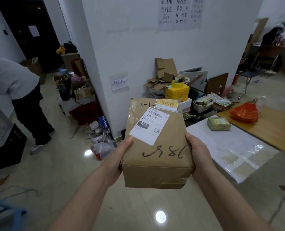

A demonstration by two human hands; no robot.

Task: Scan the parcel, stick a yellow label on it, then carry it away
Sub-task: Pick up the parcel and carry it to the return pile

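Observation:
A brown cardboard parcel [156, 147] is held up in front of me over the floor, between both hands. My left hand [120, 155] grips its left side with the thumb on top. On the right side, my right hand [197, 152] grips it the same way. A white shipping label [149, 125] with a barcode lies on the top face. A yellow label [167, 104] sits at the far right corner of the top. Black handwriting marks the near part of the top.
A white pillar stands straight ahead with a heap of cardboard, a yellow box [177, 92] and clutter at its foot. A white-covered table [221, 147] and a wooden board [271, 129] with a red bag lie right. A person [20, 90] bends over at left beside black crates.

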